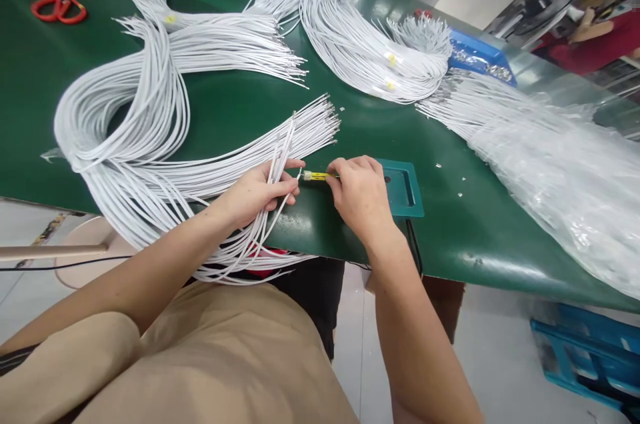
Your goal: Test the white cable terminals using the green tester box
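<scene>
My left hand (255, 195) is closed round a few white wires (287, 144), with one wire end pinched at the fingertips. From the right, my right hand (363, 194) grips a slim yellow piece with a pale, clear-looking end (316, 176); its exact kind is unclear. That end meets or nearly meets the pinched wire tip; I cannot tell whether they touch. Behind my left hand lies a fanned bundle of white wires (240, 157) with metal-looking tips. More wires hang over the table's front edge onto my lap. A teal tray (418, 197) sits beyond my right wrist.
Looped white wire bundles (120, 87) cover the left of the green table (240, 94); others (370, 51) lie at the back. Red-handled scissors (60, 9) are at far left. A blue bin (475, 54) holds small metal parts. Plastic-wrapped wires (555, 177) spread along the right.
</scene>
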